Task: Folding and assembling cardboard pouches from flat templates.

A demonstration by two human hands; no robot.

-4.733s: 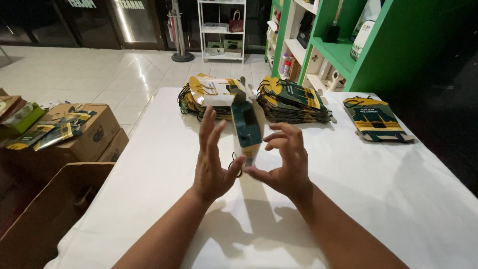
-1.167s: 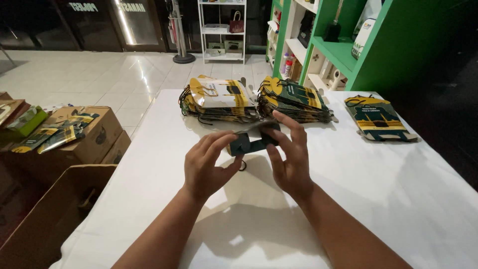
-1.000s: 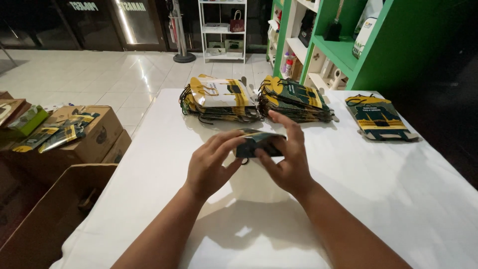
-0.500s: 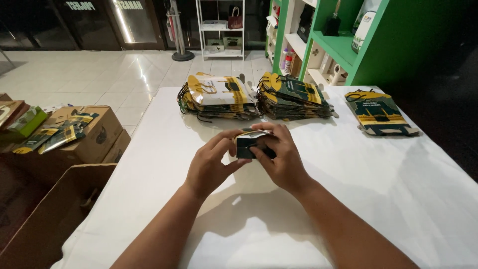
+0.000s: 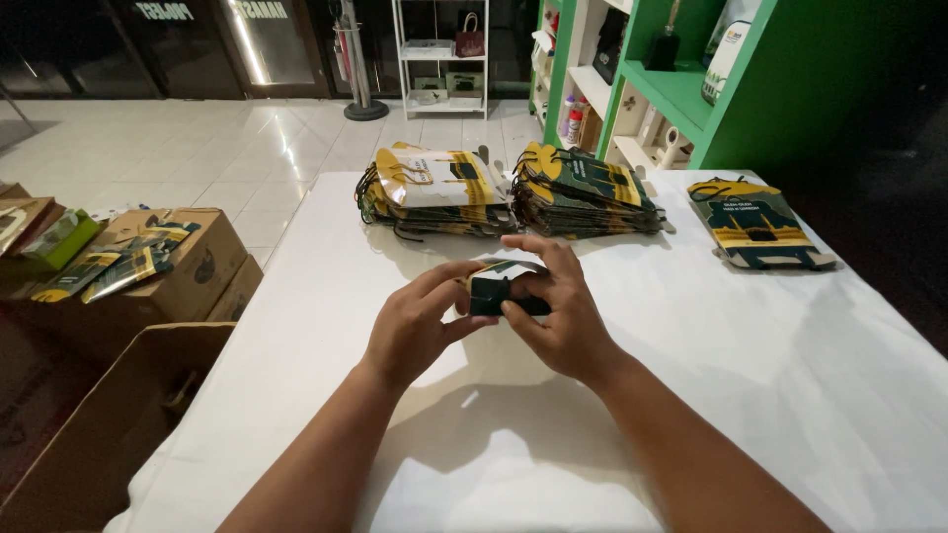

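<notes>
Holding a small dark folded bag (image 5: 499, 288) between both hands, you have it pinched just above the middle of the frame, lifted a little off the white table (image 5: 750, 395). Your left hand (image 5: 420, 326) closes on its left end, thumb along the near edge and fingers curled over the top. Your right hand (image 5: 563, 316) wraps the right end, fingers arched across the top and thumb pressed against the near side. The bag sits squarely between the two palms, so neither hand is nearer; its long axis runs left to right across the frame, level with your knuckles. A pale corner shows at its upper edge, just past your fingertips.

Beyond your hands, toward the top of the frame, two stacks of flat bags rest on the table: a yellow stack (image 5: 434, 192) up and left, and a dark green stack (image 5: 583, 192) up and right, the two nearly touching. Farther right lies a single flat bag (image 5: 760, 225), well apart. At the left edge stand cardboard boxes (image 5: 148, 266) on the floor; green shelves (image 5: 681, 89) fill the upper right.
</notes>
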